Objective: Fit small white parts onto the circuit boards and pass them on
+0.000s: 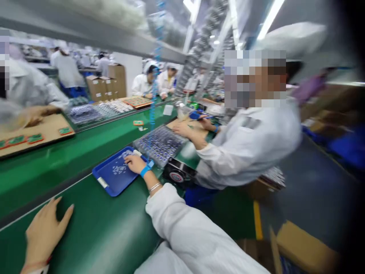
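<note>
My left hand [45,230] lies flat on the green work surface [94,228] at the lower left, fingers spread and holding nothing. My right hand [134,163] reaches forward onto a blue tray [110,179] strewn with small pale parts. Its fingers rest on the tray's far corner among the parts, and nothing shows in its grip. A blue wrist strap [145,170] and a thin bracelet sit on that wrist. Just beyond the tray lies a clear tray [159,144] filled with rows of small components.
A co-worker in a white coat [251,140] sits close on my right, hands on a cardboard sheet [188,125]. A black device [178,173] stands by the clear tray. A green conveyor [57,156] runs past. More people, component trays and cardboard boxes [99,87] lie beyond.
</note>
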A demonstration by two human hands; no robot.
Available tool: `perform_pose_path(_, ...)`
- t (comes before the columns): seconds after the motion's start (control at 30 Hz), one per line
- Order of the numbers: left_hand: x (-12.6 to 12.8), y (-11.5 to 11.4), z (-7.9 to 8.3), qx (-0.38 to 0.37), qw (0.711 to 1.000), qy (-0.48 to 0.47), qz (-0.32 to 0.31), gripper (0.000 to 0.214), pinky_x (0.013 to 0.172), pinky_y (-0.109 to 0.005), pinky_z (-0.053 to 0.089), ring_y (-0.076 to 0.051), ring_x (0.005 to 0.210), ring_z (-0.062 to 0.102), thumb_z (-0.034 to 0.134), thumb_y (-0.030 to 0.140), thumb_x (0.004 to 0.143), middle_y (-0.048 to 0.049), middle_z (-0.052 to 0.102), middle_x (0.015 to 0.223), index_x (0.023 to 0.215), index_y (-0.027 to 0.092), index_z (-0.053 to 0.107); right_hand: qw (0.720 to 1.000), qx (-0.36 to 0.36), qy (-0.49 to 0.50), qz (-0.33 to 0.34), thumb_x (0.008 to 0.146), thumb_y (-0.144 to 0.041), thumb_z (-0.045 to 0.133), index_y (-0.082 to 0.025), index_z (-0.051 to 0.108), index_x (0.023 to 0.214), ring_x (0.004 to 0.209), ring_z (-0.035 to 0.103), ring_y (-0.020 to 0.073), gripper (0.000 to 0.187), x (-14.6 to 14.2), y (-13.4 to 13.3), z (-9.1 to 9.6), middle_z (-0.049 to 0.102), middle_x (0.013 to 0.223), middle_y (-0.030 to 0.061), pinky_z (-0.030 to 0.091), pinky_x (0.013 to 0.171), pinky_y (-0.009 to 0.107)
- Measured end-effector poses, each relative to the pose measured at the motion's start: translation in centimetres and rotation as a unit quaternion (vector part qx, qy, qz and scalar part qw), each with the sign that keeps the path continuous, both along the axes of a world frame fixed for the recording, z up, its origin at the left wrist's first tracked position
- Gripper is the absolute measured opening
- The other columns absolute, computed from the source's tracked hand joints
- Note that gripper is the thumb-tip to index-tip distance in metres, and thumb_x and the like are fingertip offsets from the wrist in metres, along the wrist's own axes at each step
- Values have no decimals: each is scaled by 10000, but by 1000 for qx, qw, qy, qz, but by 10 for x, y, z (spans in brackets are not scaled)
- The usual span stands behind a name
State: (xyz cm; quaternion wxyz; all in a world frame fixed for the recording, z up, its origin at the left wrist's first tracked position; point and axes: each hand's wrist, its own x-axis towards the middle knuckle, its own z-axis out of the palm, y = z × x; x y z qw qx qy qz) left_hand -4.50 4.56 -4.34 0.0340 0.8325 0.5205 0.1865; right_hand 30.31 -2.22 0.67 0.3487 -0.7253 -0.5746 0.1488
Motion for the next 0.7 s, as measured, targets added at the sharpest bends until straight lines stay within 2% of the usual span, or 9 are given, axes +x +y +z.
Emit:
perform_pose_path(0.07, 9, -16, 12, 8, 1000, 5, 5, 648, 970, -457, 405, -324, 1181, 482, 311, 592, 788, -134, 532, 1276, 1225, 146, 483, 1000, -5, 6, 20, 689, 35, 449, -144, 639, 1013, 942, 646, 158, 416, 1, 4, -8, 711, 943, 32, 471, 918, 298)
perform_pose_path(0.1, 12, -19, 17, 4, 1000, 3, 6, 640, 990, -443, 385, -314, 1201, 466, 314, 573, 802, -155, 518, 1289, 1215, 118, 496, 999, -8, 11, 33, 682, 39, 428, -146, 635, 1016, 952, 645, 173, 435, 3, 7, -12, 708, 950, 50, 471, 927, 336)
perform_pose_path(0.23, 13, -20, 23, -18, 999, -5, 42, 543, 1019, -440, 341, -290, 1255, 409, 370, 500, 854, -112, 487, 1342, 1260, 152, 467, 998, 11, 24, 61, 673, 18, 391, -126, 623, 1011, 922, 658, 192, 434, 13, 16, -27, 707, 925, 85, 479, 919, 382)
perform_pose_path(0.33, 8, -23, 22, -14, 999, -7, 48, 515, 1025, -445, 327, -292, 1269, 387, 402, 473, 865, -109, 467, 1361, 1263, 153, 466, 997, 36, -7, 68, 689, -23, 405, -123, 609, 1020, 940, 647, 202, 402, 17, 13, -34, 704, 939, 89, 476, 919, 397)
perform_pose_path(0.57, 7, -31, 23, -23, 999, -27, 5, 477, 1034, -440, 322, -279, 1265, 397, 426, 447, 863, -112, 486, 1342, 1237, 157, 487, 992, 64, -75, 85, 685, -61, 421, -113, 578, 1100, 1037, 590, 239, 447, 14, 9, -37, 668, 1055, 119, 430, 969, 447)
perform_pose_path(0.7, 5, -31, 24, -34, 999, -38, 1, 477, 1029, -449, 333, -286, 1256, 410, 456, 442, 843, -111, 499, 1330, 1223, 157, 499, 994, 63, -60, 67, 672, -55, 413, -119, 591, 1064, 1010, 606, 232, 435, 14, 10, -35, 692, 989, 106, 448, 941, 435)
